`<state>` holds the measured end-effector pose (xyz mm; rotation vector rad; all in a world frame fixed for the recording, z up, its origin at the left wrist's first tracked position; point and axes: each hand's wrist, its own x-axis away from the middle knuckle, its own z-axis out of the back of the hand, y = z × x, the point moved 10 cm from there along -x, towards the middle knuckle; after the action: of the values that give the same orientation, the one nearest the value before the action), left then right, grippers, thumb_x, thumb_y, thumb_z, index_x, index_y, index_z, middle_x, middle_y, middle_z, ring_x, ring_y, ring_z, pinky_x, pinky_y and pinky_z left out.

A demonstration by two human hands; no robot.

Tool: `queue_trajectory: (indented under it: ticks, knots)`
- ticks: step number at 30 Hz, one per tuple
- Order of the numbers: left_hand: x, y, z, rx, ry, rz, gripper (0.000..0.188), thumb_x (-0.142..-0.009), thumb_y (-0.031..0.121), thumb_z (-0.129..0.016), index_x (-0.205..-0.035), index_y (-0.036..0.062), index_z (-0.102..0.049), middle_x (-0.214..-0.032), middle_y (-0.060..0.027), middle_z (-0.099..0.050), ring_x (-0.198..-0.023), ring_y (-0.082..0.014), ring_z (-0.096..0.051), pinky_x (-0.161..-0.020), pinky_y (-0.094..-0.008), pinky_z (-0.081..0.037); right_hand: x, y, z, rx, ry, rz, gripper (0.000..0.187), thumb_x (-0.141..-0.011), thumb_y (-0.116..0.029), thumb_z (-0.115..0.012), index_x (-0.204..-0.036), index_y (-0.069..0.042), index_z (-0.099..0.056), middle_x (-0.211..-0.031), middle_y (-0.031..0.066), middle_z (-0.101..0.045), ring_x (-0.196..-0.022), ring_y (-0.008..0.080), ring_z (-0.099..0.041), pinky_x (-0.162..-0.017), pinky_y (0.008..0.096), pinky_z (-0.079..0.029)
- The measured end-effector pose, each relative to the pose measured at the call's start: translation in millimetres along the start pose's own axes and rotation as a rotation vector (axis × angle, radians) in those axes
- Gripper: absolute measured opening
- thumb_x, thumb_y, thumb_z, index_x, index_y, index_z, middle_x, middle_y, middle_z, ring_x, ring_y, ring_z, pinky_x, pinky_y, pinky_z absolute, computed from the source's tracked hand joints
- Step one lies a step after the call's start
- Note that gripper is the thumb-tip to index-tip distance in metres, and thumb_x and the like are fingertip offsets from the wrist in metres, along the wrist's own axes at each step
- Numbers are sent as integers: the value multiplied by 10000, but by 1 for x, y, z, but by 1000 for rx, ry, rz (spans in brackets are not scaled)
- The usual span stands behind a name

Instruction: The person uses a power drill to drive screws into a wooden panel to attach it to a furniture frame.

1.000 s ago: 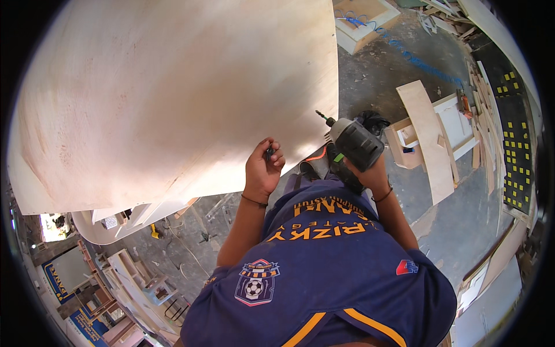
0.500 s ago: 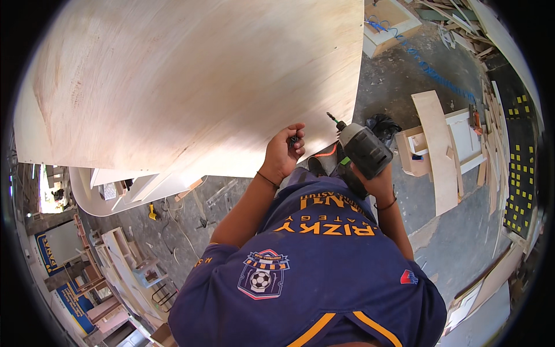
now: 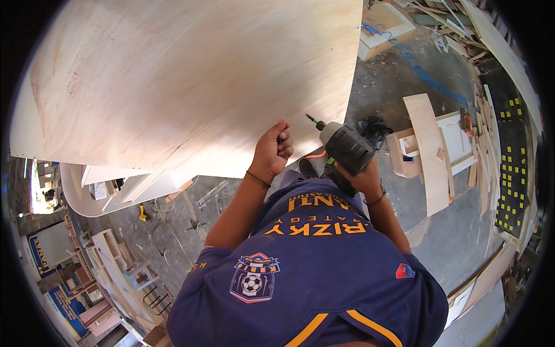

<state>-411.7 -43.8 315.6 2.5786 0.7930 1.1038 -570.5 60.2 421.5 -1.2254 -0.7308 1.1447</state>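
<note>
My left hand is closed over the plywood panel's near edge, its fingers curled around a small clump of dark screws, now mostly hidden in the fist. My right hand grips a black and grey cordless drill by its handle. The drill's bit points up and to the left, toward the left fist and above the panel, touching nothing. Pale and broad, the plywood panel fills the upper left in front of me.
Under the panel, a white curved-edge piece shows at left. A yellow tool lies on the concrete floor. On the right are a loose board, a black bag, a blue coiled hose and stacked wood scraps.
The drill has moved left, its bit nearer the left hand. My left fingers have closed further over the screws. The whole view has shifted slightly.
</note>
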Motion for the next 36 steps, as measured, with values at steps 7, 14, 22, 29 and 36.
queue_trajectory:
  ticks: [7, 14, 22, 29, 36]
  knots:
    - [-7, 5, -10, -39, 20, -31, 115, -896, 161, -507, -949, 60, -517, -709, 2, -480, -546, -87, -368, -490, -217, -324, -4, 2, 4, 16, 23, 4, 316, -638, -54, -695, -950, -32, -647, -905, 123, -653, -815, 274, -625, -753, 338, -477]
    - [-13, 11, -10, -82, 34, -66, 71, -892, 147, -519, -867, 83, -503, -763, -18, -530, -562, -80, -376, -506, -220, -337, -8, 0, 1, 46, 31, 31, 299, -654, -46, -682, -950, -40, -644, -915, 129, -653, -828, 292, -620, -749, 348, -476]
    - [-14, 22, -18, -91, -66, -46, 174, -888, 235, -576, -914, 70, -530, -735, 19, -496, -569, -55, -362, -505, -197, -319, -17, -3, -13, 75, -32, 86, 311, -649, -55, -677, -958, -45, -644, -917, 127, -650, -823, 298, -615, -749, 353, -476]
    - [-16, 37, -33, 83, -120, -70, 220, -882, 191, -569, -1006, 13, -537, -729, 22, -463, -607, -71, -370, -536, -205, -332, -29, -6, -21, 52, -55, 106, 329, -646, -54, -678, -972, -41, -636, -919, 127, -648, -834, 288, -613, -763, 352, -473]
    - [-18, 49, -50, 35, -196, -66, 182, -878, 126, -555, -1005, -1, -528, -725, 11, -472, -602, -79, -371, -538, -213, -338, -35, -3, -24, -32, -55, 71, 348, -651, -50, -688, -992, -26, -625, -956, 128, -643, -864, 278, -614, -784, 340, -470]
